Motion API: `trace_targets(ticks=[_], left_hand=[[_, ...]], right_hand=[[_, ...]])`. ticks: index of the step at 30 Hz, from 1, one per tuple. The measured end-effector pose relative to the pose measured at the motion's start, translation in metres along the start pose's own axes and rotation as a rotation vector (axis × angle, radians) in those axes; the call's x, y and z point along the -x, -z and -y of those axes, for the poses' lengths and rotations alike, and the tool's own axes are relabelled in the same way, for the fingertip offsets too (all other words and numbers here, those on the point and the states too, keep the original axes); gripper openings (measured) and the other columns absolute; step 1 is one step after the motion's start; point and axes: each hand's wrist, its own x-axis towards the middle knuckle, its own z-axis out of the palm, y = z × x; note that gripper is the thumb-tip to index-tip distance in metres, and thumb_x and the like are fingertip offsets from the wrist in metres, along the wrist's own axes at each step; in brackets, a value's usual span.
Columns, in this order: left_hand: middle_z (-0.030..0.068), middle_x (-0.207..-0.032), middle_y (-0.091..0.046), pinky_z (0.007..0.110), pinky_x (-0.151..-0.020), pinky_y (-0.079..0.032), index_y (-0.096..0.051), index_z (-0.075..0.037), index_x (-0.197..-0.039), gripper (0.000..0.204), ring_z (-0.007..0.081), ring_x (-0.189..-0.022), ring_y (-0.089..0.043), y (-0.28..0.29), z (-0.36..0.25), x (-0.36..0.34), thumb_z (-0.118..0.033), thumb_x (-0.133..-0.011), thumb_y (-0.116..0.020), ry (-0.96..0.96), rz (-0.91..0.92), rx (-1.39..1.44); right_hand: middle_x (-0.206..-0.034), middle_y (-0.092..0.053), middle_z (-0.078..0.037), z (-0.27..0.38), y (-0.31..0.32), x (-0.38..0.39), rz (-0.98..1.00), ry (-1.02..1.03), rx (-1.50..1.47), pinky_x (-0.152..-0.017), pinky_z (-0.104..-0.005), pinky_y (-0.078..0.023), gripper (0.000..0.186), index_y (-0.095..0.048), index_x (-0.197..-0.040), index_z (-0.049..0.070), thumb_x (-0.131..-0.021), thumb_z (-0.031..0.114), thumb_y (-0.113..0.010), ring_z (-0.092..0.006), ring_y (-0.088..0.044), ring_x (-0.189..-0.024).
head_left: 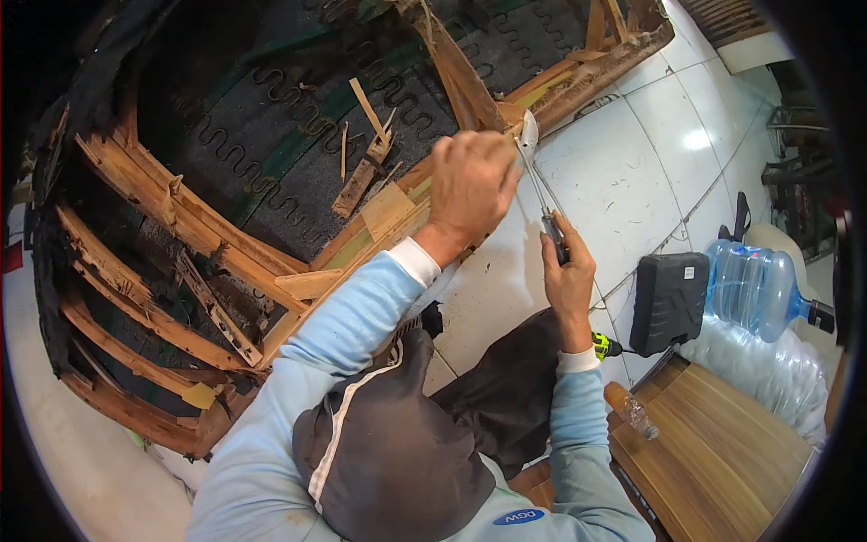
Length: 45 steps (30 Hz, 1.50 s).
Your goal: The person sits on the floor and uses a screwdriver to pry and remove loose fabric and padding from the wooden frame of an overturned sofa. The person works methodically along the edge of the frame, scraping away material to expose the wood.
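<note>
My right hand [569, 275] is closed around the dark handle of a screwdriver [554, 233]. Its long metal shaft slants up and left to the edge of a wooden frame [388, 221]. Beside the tip is a small whitish piece [530, 129], whose kind I cannot make out. Close to the tip, over the frame's rail, my left hand [474, 185] has its fingers curled in. Whether anything is inside them is hidden. Broken wood strips [366, 172] lie inside the frame, on dark fabric with zigzag springs [298, 113].
White floor tiles [623, 172] lie right of the frame. Nearby are a black case [668, 303], a blue water jug [754, 285], a green and black power tool [607, 345], and a plastic bottle [632, 408] by a wood-grain surface [722, 443]. My dark-trousered leg [506, 388] is below.
</note>
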Motion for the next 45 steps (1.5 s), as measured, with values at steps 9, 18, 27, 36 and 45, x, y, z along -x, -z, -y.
trace_targets(ticks=[9, 18, 27, 36, 45], left_hand=[[0.0339, -0.138, -0.071, 0.054, -0.111, -0.054, -0.066, 0.008, -0.14, 0.092, 0.0474, -0.132, -0.069, -0.002, 0.014, -0.037, -0.073, -0.096, -0.07, 0.625, 0.547, 0.163], [0.0361, -0.14, -0.069, 0.051, -0.112, -0.054, -0.064, 0.011, -0.143, 0.098, 0.0464, -0.133, -0.069, -0.017, 0.036, -0.033, -0.075, -0.096, -0.069, 0.655, 0.58, 0.269], [0.0358, -0.135, -0.072, 0.051, -0.109, -0.055, -0.066, 0.011, -0.139, 0.103, 0.047, -0.13, -0.07, -0.018, 0.032, -0.032, -0.081, -0.092, -0.068, 0.627, 0.562, 0.211], [0.0335, -0.133, -0.073, 0.051, -0.11, -0.054, -0.069, 0.009, -0.132, 0.092, 0.0467, -0.129, -0.071, -0.01, 0.027, -0.034, -0.075, -0.095, -0.071, 0.639, 0.564, 0.22], [0.0354, -0.133, -0.072, 0.051, -0.106, -0.057, -0.068, 0.012, -0.136, 0.11, 0.0451, -0.127, -0.072, -0.01, 0.035, -0.028, -0.089, -0.091, -0.062, 0.621, 0.536, 0.272]], right_hand=[[-0.106, -0.078, -0.013, 0.01, -0.035, 0.016, -0.059, -0.059, -0.03, -0.073, -0.0335, -0.058, 0.047, -0.073, -0.143, 0.004, -0.098, 0.009, -0.083, -0.018, -0.067, -0.078], [-0.077, -0.063, 0.0, 0.067, -0.085, 0.038, -0.212, -0.241, -0.28, -0.052, -0.0257, -0.041, 0.044, -0.07, -0.145, 0.003, -0.104, 0.016, -0.081, -0.0061, -0.053, -0.059], [-0.082, -0.073, -0.011, 0.04, -0.078, 0.029, -0.143, -0.277, -0.183, -0.056, -0.0345, -0.055, 0.038, -0.069, -0.142, 0.003, -0.113, 0.026, -0.068, -0.0175, -0.07, -0.065], [-0.062, -0.047, 0.005, -0.009, -0.063, -0.002, 0.355, -0.599, -1.038, -0.045, -0.028, -0.033, 0.052, -0.07, -0.134, 0.007, -0.118, 0.052, -0.051, -0.0095, -0.042, -0.049], [-0.063, -0.048, 0.004, 0.027, -0.088, -0.002, 0.061, -0.465, -1.146, -0.049, -0.0289, -0.042, 0.047, -0.068, -0.137, 0.008, -0.12, 0.048, -0.048, -0.0103, -0.048, -0.051]])
